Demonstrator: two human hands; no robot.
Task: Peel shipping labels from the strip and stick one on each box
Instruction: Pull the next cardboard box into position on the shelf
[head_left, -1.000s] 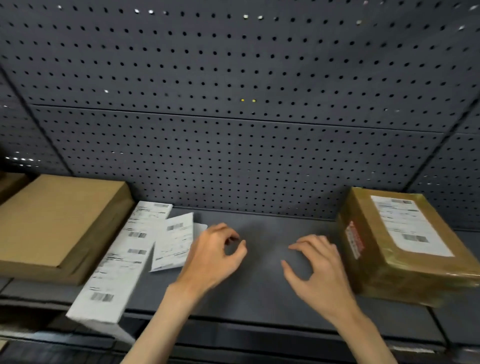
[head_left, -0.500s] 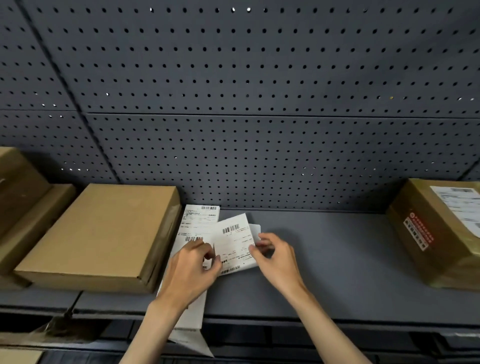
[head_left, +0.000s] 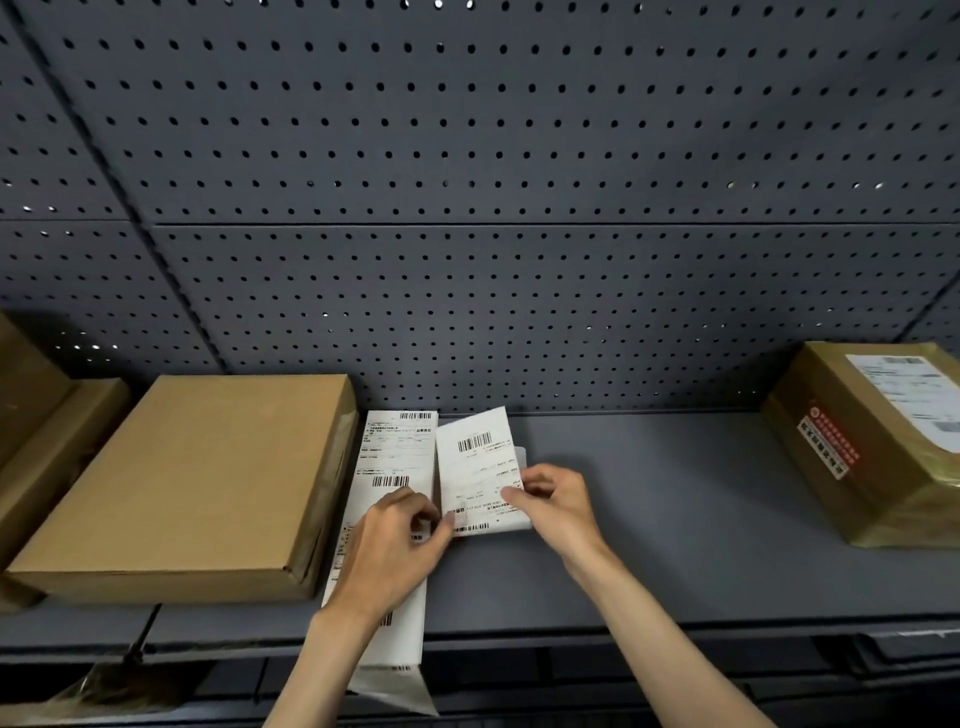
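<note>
A long white strip of shipping labels (head_left: 397, 457) lies on the grey shelf (head_left: 649, 551), its near end hanging over the front edge. A single label sheet (head_left: 478, 462) lies beside it on the right. My left hand (head_left: 389, 551) rests over the strip and pinches the sheet's lower left corner. My right hand (head_left: 556, 504) pinches the sheet's right edge. A plain brown box (head_left: 197, 483) without a label sits just left of the strip. A taped brown box (head_left: 878, 441) at far right carries a white label on top.
More brown cardboard boxes (head_left: 47, 431) sit at the far left edge. A grey pegboard wall (head_left: 467, 208) rises behind the shelf. Crumpled backing paper (head_left: 104, 680) lies below the shelf's front edge at lower left.
My view has swung left, so the labelled box slid toward the right edge. Both hands moved from the bare shelf middle onto the label sheet and took hold of its edges.
</note>
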